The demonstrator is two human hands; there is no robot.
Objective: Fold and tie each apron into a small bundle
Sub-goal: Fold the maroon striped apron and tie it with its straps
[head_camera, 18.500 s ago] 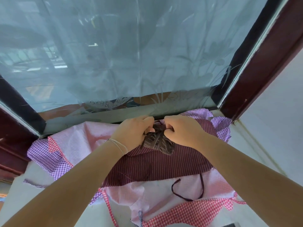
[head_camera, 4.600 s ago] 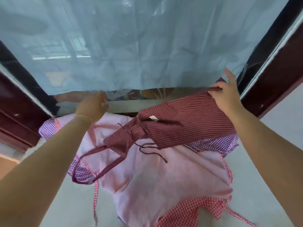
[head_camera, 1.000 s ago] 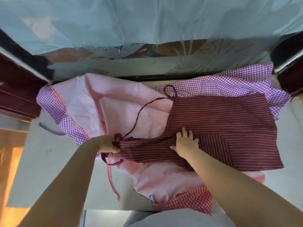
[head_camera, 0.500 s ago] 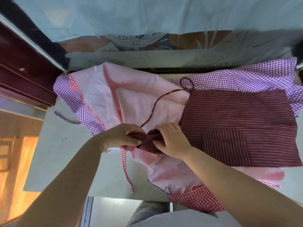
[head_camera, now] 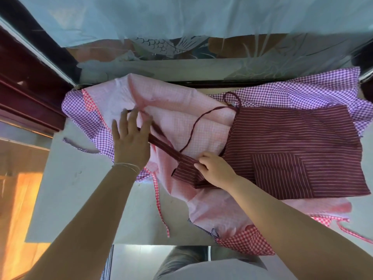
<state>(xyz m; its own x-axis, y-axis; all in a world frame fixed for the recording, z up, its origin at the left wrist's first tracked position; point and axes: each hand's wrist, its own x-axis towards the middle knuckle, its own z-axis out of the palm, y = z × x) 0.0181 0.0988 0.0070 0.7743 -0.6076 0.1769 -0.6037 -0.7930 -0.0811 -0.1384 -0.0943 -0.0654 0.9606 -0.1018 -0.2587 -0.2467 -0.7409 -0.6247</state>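
Head view: pale worktop (head_camera: 84,199) carries a pink apron (head_camera: 181,110); on it, from centre toward three o'clock, lies the maroon striped apron (head_camera: 292,150), long axis running nine to three. Its strap (head_camera: 163,147) stretches toward ten o'clock. Right hand (head_camera: 217,171), nearer, pinches the bib corner; left hand (head_camera: 131,144) lies flat, fingers spread, over the strap's far end.

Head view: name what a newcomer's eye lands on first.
The maroon striped apron lies spread at right, over a pink checked apron and a purple gingham one. At centre, the right hand pinches its folded bib corner, while the left hand, fingers spread, touches its wide strap.
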